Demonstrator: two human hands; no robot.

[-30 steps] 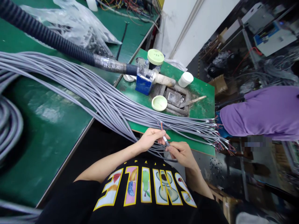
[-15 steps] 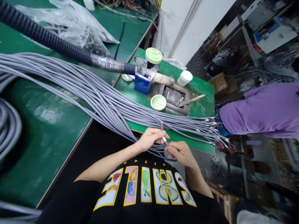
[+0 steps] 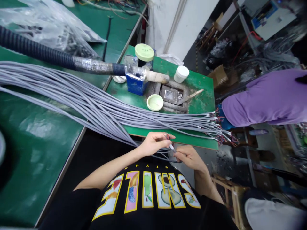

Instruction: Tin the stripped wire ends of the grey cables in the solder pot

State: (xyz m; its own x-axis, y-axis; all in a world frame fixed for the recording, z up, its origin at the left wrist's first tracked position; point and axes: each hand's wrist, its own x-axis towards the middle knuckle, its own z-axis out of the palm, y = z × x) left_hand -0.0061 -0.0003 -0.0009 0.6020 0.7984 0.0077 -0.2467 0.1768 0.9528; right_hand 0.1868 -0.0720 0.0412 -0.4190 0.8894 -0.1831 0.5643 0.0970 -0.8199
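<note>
A grey cable (image 3: pixel 172 148) with a white-wrapped end runs between my two hands, in front of my chest. My left hand (image 3: pixel 157 142) is closed around its thin coloured wires (image 3: pixel 168 136), thumb and fingers pinching them. Just behind the white part, my right hand (image 3: pixel 188 156) grips the grey jacket with thumb and curled forefinger. Beyond my hands, a thick bundle of grey cables (image 3: pixel 134 112) lies across the green bench, its stripped wire ends (image 3: pixel 225 134) hanging near the right edge.
A solder pot (image 3: pixel 169 94) with a flat scraper (image 3: pixel 190 96) is set in the bench. Around it are a green lid (image 3: pixel 154 102), a white tub (image 3: pixel 181 74) and a black extraction hose (image 3: pixel 35 48). A person in purple (image 3: pixel 266 99) is at the right.
My left fingers have closed over the coloured wires, which stood up fanned above the hand before. My right hand keeps its grip on the cable. The whole view has shifted slightly.
</note>
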